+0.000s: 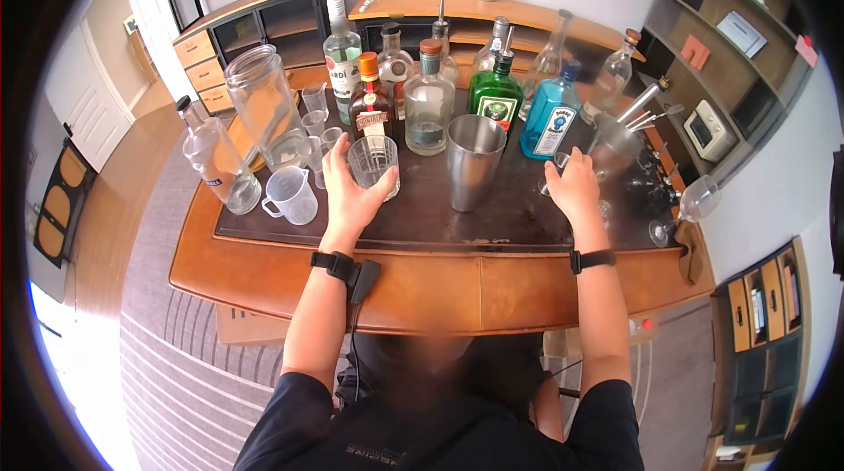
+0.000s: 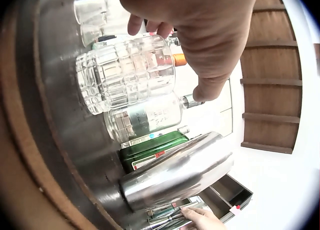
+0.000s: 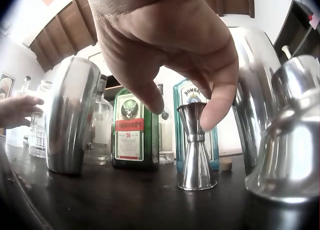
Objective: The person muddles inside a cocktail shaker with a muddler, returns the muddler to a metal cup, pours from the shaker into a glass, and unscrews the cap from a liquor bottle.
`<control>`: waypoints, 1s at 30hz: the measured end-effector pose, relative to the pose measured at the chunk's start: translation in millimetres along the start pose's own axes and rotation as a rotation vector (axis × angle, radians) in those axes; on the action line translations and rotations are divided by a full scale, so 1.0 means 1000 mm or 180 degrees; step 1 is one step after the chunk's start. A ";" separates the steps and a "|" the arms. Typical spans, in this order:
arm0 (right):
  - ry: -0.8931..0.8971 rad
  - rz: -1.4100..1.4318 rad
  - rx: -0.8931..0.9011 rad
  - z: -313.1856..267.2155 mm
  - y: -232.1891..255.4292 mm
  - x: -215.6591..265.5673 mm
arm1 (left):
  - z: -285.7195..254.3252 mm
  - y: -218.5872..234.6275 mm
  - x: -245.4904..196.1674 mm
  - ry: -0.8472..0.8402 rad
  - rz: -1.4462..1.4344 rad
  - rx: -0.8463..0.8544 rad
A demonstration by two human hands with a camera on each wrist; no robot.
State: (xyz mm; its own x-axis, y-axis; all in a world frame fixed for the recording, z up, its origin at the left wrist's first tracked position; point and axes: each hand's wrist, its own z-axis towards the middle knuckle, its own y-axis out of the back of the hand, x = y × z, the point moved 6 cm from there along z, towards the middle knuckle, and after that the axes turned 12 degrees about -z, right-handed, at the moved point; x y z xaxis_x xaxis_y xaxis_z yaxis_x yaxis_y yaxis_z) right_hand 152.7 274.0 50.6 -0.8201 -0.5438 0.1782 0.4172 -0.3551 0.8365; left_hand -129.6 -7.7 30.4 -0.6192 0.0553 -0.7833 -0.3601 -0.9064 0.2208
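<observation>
My left hand [image 1: 350, 198] is beside a clear cut-pattern mixing glass [image 1: 376, 154], its thumb and fingers spread around the near side. In the left wrist view, the hand hangs at the rim of this upright glass [image 2: 130, 72], with a gap below the thumb. My right hand [image 1: 576, 188] reaches down over a double-ended metal jigger [image 3: 196, 150] standing on the table. One fingertip overlaps the jigger's upper rim in the right wrist view, while the thumb stays well apart from it. Between the hands stands a steel shaker tin [image 1: 475, 163].
Behind stand several bottles, among them a green bottle [image 1: 494, 93] and a blue bottle [image 1: 551, 115]. At left are a plastic measuring jug [image 1: 292, 197], a large glass jar [image 1: 268, 106] and a clear bottle [image 1: 215, 159]. A stemmed glass [image 1: 699, 200] stands near the right edge.
</observation>
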 end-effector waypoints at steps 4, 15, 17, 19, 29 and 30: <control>0.0078 0.0312 0.0283 0.008 -0.027 -0.015 | -0.002 -0.003 0.011 0.0095 0.0111 0.0015; 0.1109 0.2128 0.0614 -0.081 0.029 0.096 | -0.002 -0.011 0.033 0.0432 0.0028 0.0169; 0.1060 0.2040 0.0912 -0.084 0.030 0.104 | -0.003 -0.011 0.032 0.0511 -0.0004 0.0187; 0.0999 0.2067 0.1011 -0.084 0.028 0.107 | -0.003 -0.011 0.032 0.0576 -0.0032 0.0198; 0.0907 0.1818 0.0878 -0.082 0.024 0.100 | -0.003 -0.011 0.033 0.0632 -0.0003 0.0203; 0.0893 0.1500 0.0730 -0.078 0.027 0.097 | -0.003 -0.011 0.034 0.0654 0.0018 0.0214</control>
State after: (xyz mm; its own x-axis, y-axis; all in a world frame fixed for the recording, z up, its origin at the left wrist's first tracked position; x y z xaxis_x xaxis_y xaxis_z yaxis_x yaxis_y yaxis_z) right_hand 115.3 152.5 49.5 -0.4192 -0.7943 0.4398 0.5903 0.1296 0.7967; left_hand -144.7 2.7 0.3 -0.4686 -0.0426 -0.8824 -0.4071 -0.8761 0.2585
